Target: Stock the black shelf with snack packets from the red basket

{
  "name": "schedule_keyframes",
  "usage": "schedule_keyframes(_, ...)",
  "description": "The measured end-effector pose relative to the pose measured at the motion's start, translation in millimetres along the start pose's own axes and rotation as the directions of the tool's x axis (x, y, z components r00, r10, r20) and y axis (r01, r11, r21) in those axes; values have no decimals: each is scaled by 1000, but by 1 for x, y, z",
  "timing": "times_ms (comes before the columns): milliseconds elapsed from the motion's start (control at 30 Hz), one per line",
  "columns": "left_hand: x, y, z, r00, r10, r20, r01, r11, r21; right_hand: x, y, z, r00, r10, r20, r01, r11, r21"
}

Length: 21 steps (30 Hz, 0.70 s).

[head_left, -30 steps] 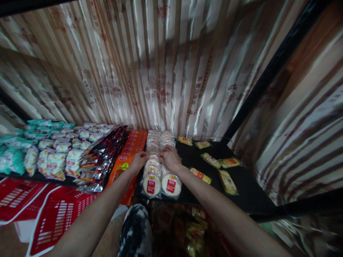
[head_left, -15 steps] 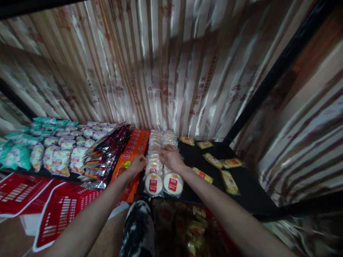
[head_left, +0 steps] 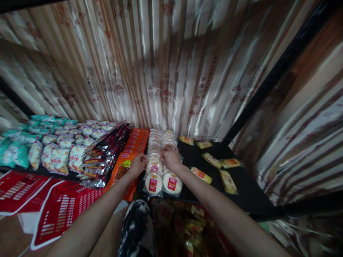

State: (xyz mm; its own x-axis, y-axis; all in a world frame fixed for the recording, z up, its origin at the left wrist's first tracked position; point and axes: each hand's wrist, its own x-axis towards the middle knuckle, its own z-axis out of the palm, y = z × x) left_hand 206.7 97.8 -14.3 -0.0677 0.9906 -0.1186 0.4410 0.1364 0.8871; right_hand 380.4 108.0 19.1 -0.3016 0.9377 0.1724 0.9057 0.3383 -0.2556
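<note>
Two rows of clear-wrapped round white rice crackers overlap one another on a black shelf (head_left: 246, 187). The left row (head_left: 154, 184) has my left hand (head_left: 139, 164) at its left side, fingers pinched together at the wrapper edges. Over the right row (head_left: 173, 184) bends my right hand (head_left: 170, 157), its fingers curled with the tips near the gap between the rows. Wrappers and knuckles partly hide both sets of fingertips. Just left of the crackers lie flat orange packs (head_left: 138, 142), under my left wrist.
Several small yellow packets (head_left: 227, 182) lie scattered on the right. White bags (head_left: 59, 160), teal bags (head_left: 20, 155) and dark foil packs (head_left: 100, 160) fill the left. Red baskets (head_left: 66, 203) stand below the shelf. A foil-like striped sheet (head_left: 160, 71) rises behind, beside a dark post (head_left: 268, 78).
Both hands stay at the same cracker packets. The right hand's fingers have curled in more, and the view has shifted slightly.
</note>
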Motion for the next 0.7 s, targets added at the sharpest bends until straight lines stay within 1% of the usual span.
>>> schedule_keyframes(67,-10,9,-7,998,30,-49,-27,997,66,2,0,2,1000,-3,-16,3,1000,6)
schedule_keyframes(133,-27,20,-13,993,94,-76,-79,981,176,3,1,4,1000,-6,-23,6,1000,6)
schedule_keyframes(167,-38,24,-15,985,171,-34,-150,929,338,4,1,4,1000,-7,-24,8,1000,4)
schedule_keyframes(200,-49,28,-15,977,203,66,-210,856,472,4,1,5,1000,-9,-25,9,1000,2)
schedule_keyframes(233,-61,31,-14,971,185,150,-238,790,565,4,0,5,1000,-10,-24,10,1000,0)
schedule_keyframes(300,-79,31,-7,948,163,273,-309,677,668,4,0,5,1000,-12,-22,12,1000,-8)
schedule_keyframes(367,-89,28,2,932,147,331,-350,604,716,1,-1,4,999,-23,-31,23,1000,-15)
schedule_keyframes(433,-92,22,10,938,138,319,-336,596,729,-2,0,2,997,-51,-56,51,999,-11)
schedule_keyframes(500,-90,17,14,951,146,272,-302,628,717,-8,1,-1,991,-99,-91,100,995,5)
schedule_keyframes(600,-90,12,14,961,173,216,-275,675,685,-19,5,-2,973,-173,-152,184,981,61)
schedule_keyframes(700,-93,11,12,969,155,195,-247,695,676,-29,8,0,956,-226,-190,250,961,115)
